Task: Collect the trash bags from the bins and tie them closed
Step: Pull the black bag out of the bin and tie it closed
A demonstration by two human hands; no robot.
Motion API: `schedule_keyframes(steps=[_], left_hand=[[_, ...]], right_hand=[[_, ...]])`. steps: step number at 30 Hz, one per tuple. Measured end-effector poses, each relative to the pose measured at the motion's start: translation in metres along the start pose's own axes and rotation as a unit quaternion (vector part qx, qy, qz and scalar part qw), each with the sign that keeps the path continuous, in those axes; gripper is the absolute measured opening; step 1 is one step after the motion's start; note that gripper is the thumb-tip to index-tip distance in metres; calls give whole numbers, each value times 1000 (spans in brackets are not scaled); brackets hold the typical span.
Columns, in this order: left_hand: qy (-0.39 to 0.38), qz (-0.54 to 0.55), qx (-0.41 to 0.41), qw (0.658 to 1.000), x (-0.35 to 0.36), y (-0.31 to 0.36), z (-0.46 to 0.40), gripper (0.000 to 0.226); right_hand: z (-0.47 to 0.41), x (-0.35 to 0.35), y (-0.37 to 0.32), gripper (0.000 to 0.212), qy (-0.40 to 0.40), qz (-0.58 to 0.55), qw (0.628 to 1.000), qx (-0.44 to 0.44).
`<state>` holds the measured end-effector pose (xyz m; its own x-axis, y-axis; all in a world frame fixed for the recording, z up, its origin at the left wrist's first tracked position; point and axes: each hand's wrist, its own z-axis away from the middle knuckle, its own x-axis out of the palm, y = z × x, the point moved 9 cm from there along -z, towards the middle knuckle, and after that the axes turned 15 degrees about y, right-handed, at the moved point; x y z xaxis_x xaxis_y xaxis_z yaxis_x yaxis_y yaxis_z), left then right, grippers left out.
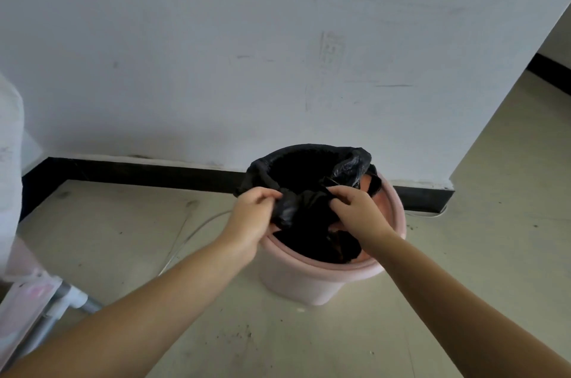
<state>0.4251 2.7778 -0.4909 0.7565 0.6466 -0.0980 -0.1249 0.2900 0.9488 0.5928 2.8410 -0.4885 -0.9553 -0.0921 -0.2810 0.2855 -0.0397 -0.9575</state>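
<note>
A pink round bin [312, 283] stands on the floor against the white wall. A black trash bag [304, 167] lines it, its far edge still folded over the back rim, its near edge pulled inward. My left hand [251, 212] pinches a bunched fold of the bag at the bin's near left rim. Just to the right, my right hand [355, 207] grips another fold of the same bag over the bin's middle. The bin's inner pink wall shows at the right. The bag's contents are hidden in the dark.
A black skirting strip [148, 172] runs along the wall base. A thin white cable [185, 241] loops across the floor left of the bin. At the far left stands a white and pink object [27, 291] with metal legs. The wall ends in a corner at the right.
</note>
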Motion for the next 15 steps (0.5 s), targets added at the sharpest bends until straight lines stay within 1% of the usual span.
schedule_keyframes(steps=[1, 2, 3, 5, 7, 8, 9, 10, 12, 14, 15], left_hand=[[-23, -57, 62, 996, 8, 6, 9, 31], [-45, -104, 114, 987, 14, 12, 18, 30], [-63, -135, 148, 978, 20, 17, 26, 27], [-86, -156, 159, 971, 26, 19, 33, 22], [-100, -157, 133, 974, 27, 15, 30, 19], [-105, -156, 117, 975, 24, 12, 27, 16], [-109, -157, 102, 976, 22, 10, 25, 14], [-116, -162, 92, 976, 20, 9, 24, 12], [-143, -179, 84, 970, 18, 12, 22, 11], [-160, -189, 86, 965, 14, 27, 17, 14], [-142, -190, 89, 967, 6, 37, 8, 15]], right_hand=[[3, 7, -2, 25, -15, -46, 999, 16], [7, 15, -6, 27, -48, -58, 997, 12], [12, 25, -11, 38, -95, -43, 995, -8], [29, 42, -20, 52, -198, 4, 978, -63], [36, 45, -23, 56, -240, 14, 968, -70], [37, 45, -22, 54, -246, 19, 966, -75], [38, 44, -22, 48, -251, 33, 964, -85], [38, 45, -19, 38, -248, 65, 961, -101], [38, 47, -18, 19, -208, 142, 956, -151], [34, 49, -17, 21, -164, 159, 960, -162], [30, 47, -17, 20, -147, 155, 965, -155]])
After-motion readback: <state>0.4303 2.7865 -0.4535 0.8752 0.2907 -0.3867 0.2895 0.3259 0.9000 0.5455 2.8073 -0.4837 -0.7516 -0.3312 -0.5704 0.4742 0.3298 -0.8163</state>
